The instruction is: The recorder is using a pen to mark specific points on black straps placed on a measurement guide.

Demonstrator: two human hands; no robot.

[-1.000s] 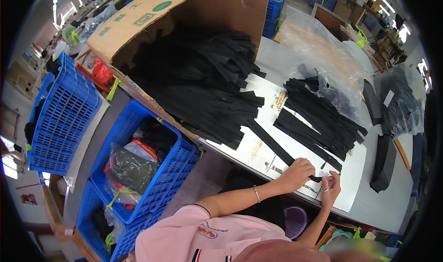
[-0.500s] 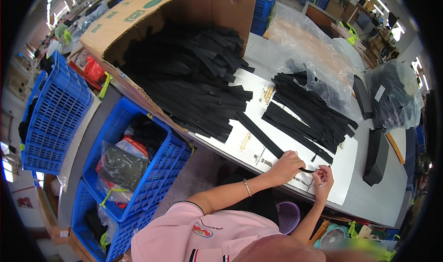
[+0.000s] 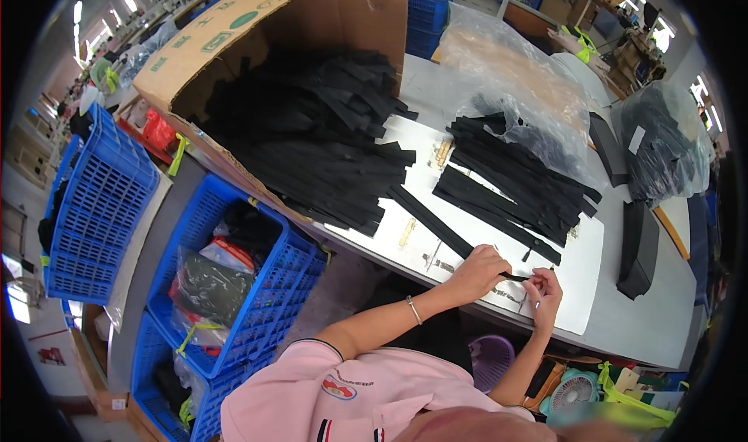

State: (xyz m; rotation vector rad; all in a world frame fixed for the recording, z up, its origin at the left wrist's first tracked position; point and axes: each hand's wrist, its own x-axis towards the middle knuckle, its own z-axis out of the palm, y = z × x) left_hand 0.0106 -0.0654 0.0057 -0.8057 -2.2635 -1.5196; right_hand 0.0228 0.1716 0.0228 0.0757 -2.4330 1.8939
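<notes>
Where two hands (image 3: pixel 510 282) meet, one black strap (image 3: pixel 436 222), two strap piles (image 3: pixel 510 179).

On the grey worktable (image 3: pixel 654 317), my hands (image 3: pixel 479 271) (image 3: pixel 544 292) flank one long black fabric strip (image 3: pixel 436 225); the open cardboard box (image 3: pixel 257 37) lies behind-left.

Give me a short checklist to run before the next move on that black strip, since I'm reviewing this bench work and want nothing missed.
1. Left hand rests on the long black strip: ok.
2. Right hand pinches at the strip's near end: ok; what the fingertips hold is too small to tell.
3. Strip lies flat on the white sheet, apart from the sorted black pile: ok.
4. Small metal fittings lie on the table near the left hand: ok.
5. Supply of strips in the cardboard box is plentiful: ok.
6. Strip's far end free of the heap: cannot tell.
</notes>
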